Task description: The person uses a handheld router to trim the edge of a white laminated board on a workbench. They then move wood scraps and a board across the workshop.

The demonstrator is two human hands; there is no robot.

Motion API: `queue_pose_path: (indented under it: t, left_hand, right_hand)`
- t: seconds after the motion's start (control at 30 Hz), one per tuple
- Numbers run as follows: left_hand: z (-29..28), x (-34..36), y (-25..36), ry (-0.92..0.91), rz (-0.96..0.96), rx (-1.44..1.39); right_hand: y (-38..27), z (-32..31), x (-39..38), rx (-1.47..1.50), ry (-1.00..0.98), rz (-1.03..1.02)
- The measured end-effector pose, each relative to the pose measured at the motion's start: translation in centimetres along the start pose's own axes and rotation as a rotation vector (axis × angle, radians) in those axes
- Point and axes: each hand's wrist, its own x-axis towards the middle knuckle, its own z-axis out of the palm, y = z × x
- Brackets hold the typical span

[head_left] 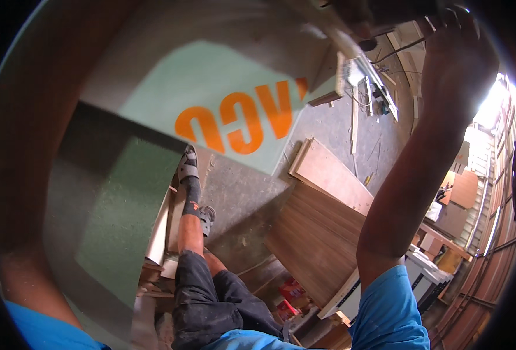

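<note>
My right arm reaches up to the upper right, where my right hand lies in shadow. Its fingers curl at the end of a dark object cut off by the top edge; I cannot make out its kind. A thin dark cable runs close to it. My left arm bends up along the left rim and leaves at the top, its hand out of sight. Between the arms is a large pale green panel with big orange lettering, partly shaded and blurred.
A green surface fills the left. Brown wood-grain boards and a lighter board lie right of my legs. Wood strips lie on the concrete floor. Stacked pieces stand by the corrugated wall at right.
</note>
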Motion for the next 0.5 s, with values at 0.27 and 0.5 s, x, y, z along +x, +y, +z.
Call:
queue_pose_path:
  t: [0.27,0.5]
  left_hand:
    - [0.1,3.4,-0.6,0.007,-0.109,-0.073]
    - [0.3,1.9,2.4,0.102,-0.147,0.101]
  right_hand:
    - [-7.9,4.8,-8.0,-0.419,0.213,1.029]
    - [-7.0,5.3,-7.9,-0.371,0.301,0.964]
